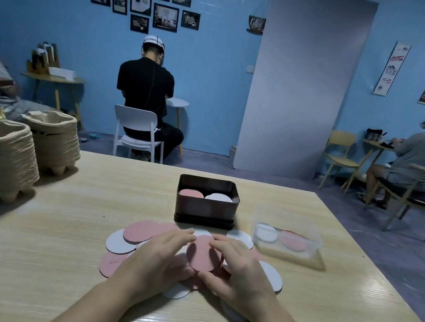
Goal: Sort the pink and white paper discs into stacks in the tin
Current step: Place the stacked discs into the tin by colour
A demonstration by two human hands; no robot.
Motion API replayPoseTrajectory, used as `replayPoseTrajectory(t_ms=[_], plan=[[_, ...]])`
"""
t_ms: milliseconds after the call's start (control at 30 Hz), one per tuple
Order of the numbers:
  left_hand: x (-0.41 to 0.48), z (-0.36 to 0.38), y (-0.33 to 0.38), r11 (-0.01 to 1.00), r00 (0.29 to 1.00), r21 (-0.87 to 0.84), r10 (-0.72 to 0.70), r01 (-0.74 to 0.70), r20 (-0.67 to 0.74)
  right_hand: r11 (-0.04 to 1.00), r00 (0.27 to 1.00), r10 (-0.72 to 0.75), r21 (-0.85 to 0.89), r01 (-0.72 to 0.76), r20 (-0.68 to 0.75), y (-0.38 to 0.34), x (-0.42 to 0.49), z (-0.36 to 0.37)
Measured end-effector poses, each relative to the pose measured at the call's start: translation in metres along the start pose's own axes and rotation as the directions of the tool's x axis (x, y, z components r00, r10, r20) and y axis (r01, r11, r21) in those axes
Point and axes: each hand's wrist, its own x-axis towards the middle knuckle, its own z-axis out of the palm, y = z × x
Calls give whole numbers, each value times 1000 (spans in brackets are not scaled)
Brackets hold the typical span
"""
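- The left hand (161, 256) and right hand (237, 270) together hold a small stack of round pink paper discs (203, 253), fingers curled around its edges, above the loose pile.
- The held stack is tilted, its flat face turned up toward the camera; being round, it has no long axis.
- The scattered pile of pink and white paper discs (122, 241) lies flat on the pale wooden table (59, 220), just in front of the dark rectangular tin (205, 209).
- The tin's long axis runs left to right; inside, a pink stack (190, 193) sits left, a white stack (218, 197) right.
- A clear plastic box (288, 237) near the tin's right holds one white and one pink disc.
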Motion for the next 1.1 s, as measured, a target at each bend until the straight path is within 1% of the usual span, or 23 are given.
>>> replayPoseTrajectory(t_ms=[100,300,433,533,667,767,867,1000,1100], plan=[[0,-3,1,999,999,30,29,-28,-29,1000,1000,-3,8,3,-14,0,-1,-1],[-1,-2,4,996,997,64,63,-60,-46,1000,1000,7,7,-7,-21,3,-2,4],[0,-1,8,992,992,75,111,-106,-55,1000,1000,-6,11,6,-12,3,-4,7],[0,-1,7,990,993,90,109,-105,-50,1000,1000,-21,-2,21,7,3,-4,8],[0,-3,8,990,994,98,100,-97,-32,1000,1000,-1,7,1,23,4,-3,7],[1,-6,11,990,993,88,113,-110,-25,999,999,-20,-27,21,34,3,-1,5],[1,-6,11,988,994,105,112,-110,-11,1000,999,-1,-19,2,41,1,-1,2],[1,-6,11,988,994,115,105,-105,3,1000,996,22,-4,-21,87,0,-2,2],[0,-6,11,989,994,106,105,-105,11,999,995,5,-32,-2,95,-2,1,1]])
